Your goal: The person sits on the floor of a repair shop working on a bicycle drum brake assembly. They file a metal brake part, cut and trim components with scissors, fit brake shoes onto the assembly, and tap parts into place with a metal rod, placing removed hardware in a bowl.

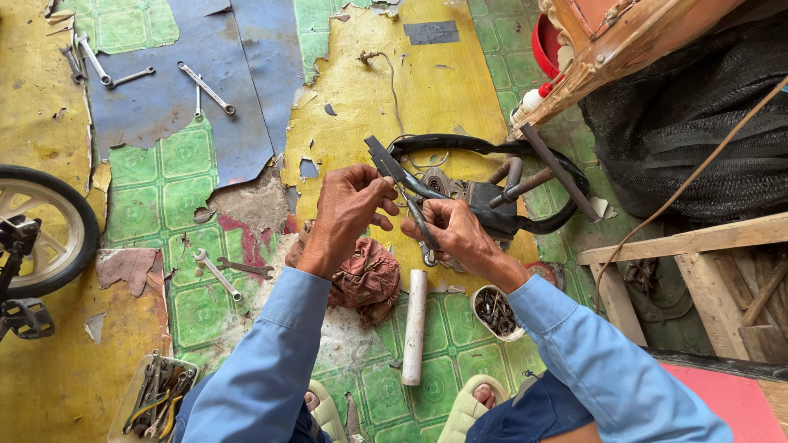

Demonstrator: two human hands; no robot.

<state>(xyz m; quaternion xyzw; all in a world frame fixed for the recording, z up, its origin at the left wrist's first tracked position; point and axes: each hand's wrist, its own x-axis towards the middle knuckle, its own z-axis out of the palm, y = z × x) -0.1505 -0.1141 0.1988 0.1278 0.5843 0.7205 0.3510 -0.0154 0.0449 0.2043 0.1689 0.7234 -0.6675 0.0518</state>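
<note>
Gripping pliers (402, 184) over the floor (447, 90), right hand (460, 234) clamped round the handles, left hand (353, 205) pinched near the jaws on something small, possibly wire: stiff steel, moderately heavy, best held by its handles.

Count by kind, located from the white tube (415, 326):
- Wrenches far upper left: four (205, 88).
- Wrenches just left: two (217, 274).
- Bicycle wheel far left: one (41, 230).
- Tool tray lower left: one (139, 392).
- Small-parts bowl just right: one (495, 312).
- Rag just left: one (365, 279).
- Hands above: two (349, 209).
</note>
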